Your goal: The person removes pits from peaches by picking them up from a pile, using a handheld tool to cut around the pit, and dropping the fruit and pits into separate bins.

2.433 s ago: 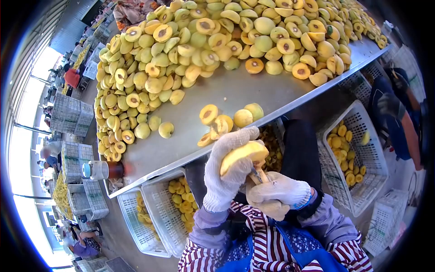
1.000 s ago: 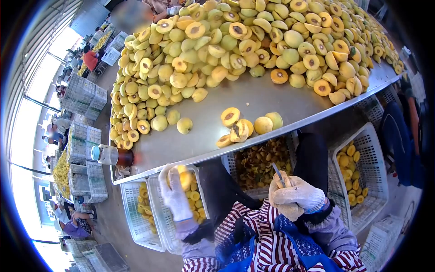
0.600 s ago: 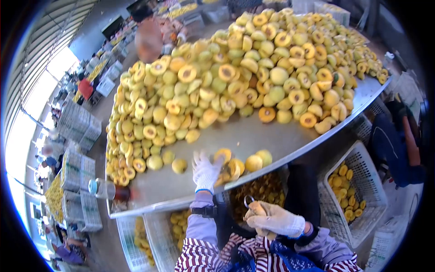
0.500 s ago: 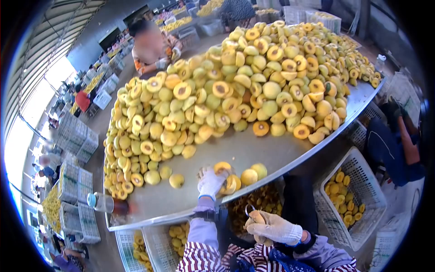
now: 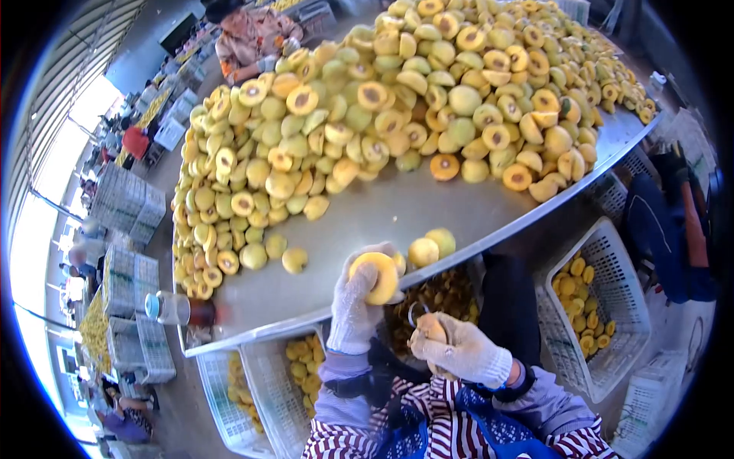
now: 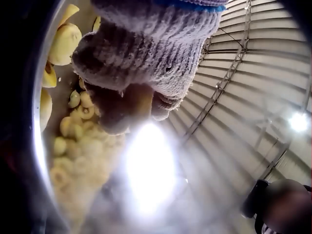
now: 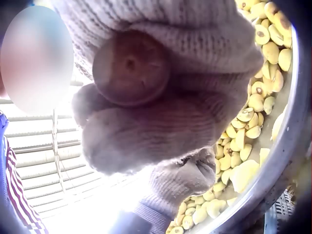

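Note:
In the head view my left hand (image 5: 352, 317), in a white knit glove, holds a yellow peach half (image 5: 384, 284) just above the table's near edge, its cut face turned up. My gloved right hand (image 5: 466, 350) grips a pitting tool with a looped metal blade (image 5: 414, 312), which points toward the peach half but stands apart from it. The round wooden butt of the tool's handle (image 7: 130, 68) shows among the curled fingers in the right wrist view. Strong glare in the left wrist view blurs the fruit under the left glove (image 6: 141, 53). Two peach pieces (image 5: 432, 246) lie beside the left hand.
A large heap of peach halves (image 5: 321, 145) covers the far part of the metal table (image 5: 344, 218). A jar of dark liquid (image 5: 180, 310) stands at its left corner. White crates (image 5: 287, 386) sit below the edge, with another crate (image 5: 638, 333) at right.
The left hand first carried a peach half over to the left crate and came back without it. It then reached onto the table and lifted another half. The right hand kept the pitting tool.

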`<state>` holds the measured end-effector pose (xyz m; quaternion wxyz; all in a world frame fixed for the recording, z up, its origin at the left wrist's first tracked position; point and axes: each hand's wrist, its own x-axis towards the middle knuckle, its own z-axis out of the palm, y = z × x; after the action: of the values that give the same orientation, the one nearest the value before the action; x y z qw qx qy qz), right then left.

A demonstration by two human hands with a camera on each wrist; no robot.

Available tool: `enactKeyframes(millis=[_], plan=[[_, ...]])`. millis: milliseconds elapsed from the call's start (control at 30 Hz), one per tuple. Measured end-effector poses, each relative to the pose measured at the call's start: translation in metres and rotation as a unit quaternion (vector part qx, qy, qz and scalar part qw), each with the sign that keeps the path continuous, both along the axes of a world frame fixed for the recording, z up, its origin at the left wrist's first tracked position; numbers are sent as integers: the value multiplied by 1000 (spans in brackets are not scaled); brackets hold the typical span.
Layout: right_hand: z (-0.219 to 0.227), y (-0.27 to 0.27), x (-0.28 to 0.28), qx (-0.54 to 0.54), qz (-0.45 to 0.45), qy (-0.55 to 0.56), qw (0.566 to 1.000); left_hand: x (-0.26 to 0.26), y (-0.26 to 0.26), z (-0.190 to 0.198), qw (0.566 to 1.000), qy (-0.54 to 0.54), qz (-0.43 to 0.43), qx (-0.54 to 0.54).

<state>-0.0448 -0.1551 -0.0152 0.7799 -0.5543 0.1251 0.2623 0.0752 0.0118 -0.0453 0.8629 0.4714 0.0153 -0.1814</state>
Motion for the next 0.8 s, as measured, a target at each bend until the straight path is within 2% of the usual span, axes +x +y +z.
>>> enactKeyframes(millis=[67, 233, 367, 467, 567, 667, 733, 800], plan=[[7, 0, 1, -46, 13, 21, 999, -20, -11, 9, 997, 28, -3, -69], [1, -1, -3, -201, 38, -83, 975, -48, -19, 17, 999, -34, 4, 8], [12, -1, -2, -263, 61, -88, 959, -62, -21, 24, 994, -66, 18, 82], [7, 1, -7, -268, 36, -125, 955, -70, -26, 32, 984, -94, 37, 146], [9, 1, -9, -261, 25, -133, 956, -75, -34, 34, 960, -162, 76, 214], [3, 0, -11, -176, 39, -111, 977, -79, -40, 31, 931, -223, 116, 264], [18, -9, -8, -72, 75, -10, 995, -78, -40, 29, 919, -235, 120, 294], [22, -13, -8, 10, 86, 53, 995, -65, -37, 47, 887, -241, 25, 393]])
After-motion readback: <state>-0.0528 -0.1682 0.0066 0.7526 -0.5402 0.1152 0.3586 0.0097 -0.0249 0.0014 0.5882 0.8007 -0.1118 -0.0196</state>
